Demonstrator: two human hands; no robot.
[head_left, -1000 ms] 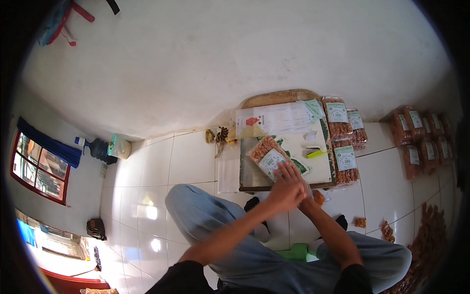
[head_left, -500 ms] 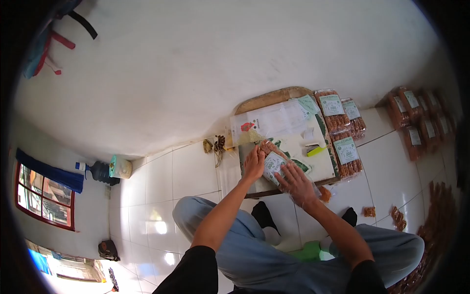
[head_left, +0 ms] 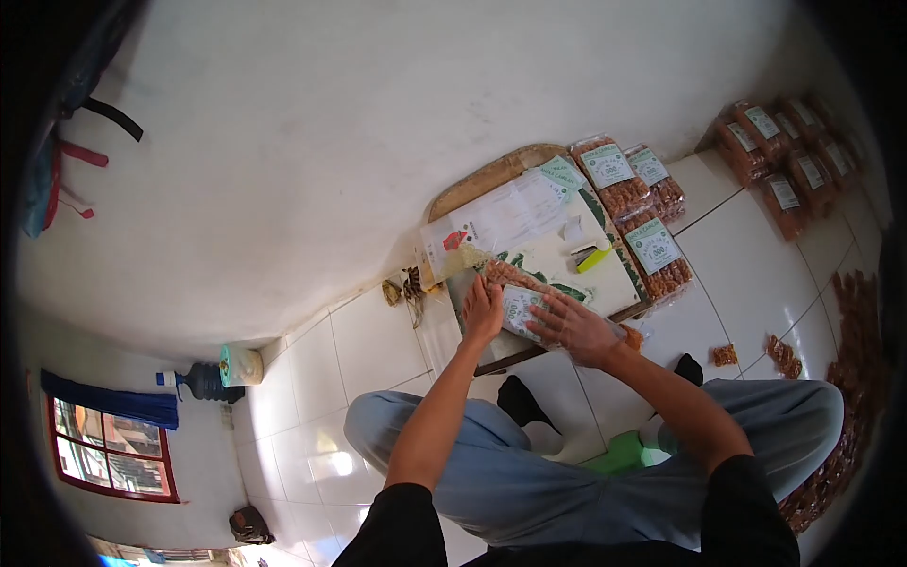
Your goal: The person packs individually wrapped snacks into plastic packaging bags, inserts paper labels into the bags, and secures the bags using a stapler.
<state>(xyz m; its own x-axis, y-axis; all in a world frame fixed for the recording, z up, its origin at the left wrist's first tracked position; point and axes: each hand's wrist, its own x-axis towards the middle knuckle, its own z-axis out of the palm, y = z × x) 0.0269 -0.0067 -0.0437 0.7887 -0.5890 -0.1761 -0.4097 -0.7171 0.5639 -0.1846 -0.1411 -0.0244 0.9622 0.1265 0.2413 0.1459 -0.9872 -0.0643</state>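
A clear plastic packet of brown snacks (head_left: 508,276) with a pale green and white label (head_left: 519,310) lies on the near part of a low table (head_left: 612,300). At its left end, my left hand (head_left: 483,310) is closed on the packet's edge. My right hand (head_left: 578,328) rests flat across the label's right side, fingers stretched out and slightly apart. Part of the packet is hidden beneath that hand. Beyond it on the table are a yellow-green stapler (head_left: 592,257), clear plastic bags (head_left: 487,227) and loose green labels (head_left: 560,173).
Labelled snack packets (head_left: 654,248) are stacked along the table's right side. More packets (head_left: 780,189) stand by the wall, and a heap of small snack packs (head_left: 841,406) lies far right. My black-socked foot (head_left: 525,401) is near the table's front edge.
The whole view has tilted and shifted. My right hand has turned a little on the packet, lying more sideways across the label. My left hand keeps its place at the packet's left end.
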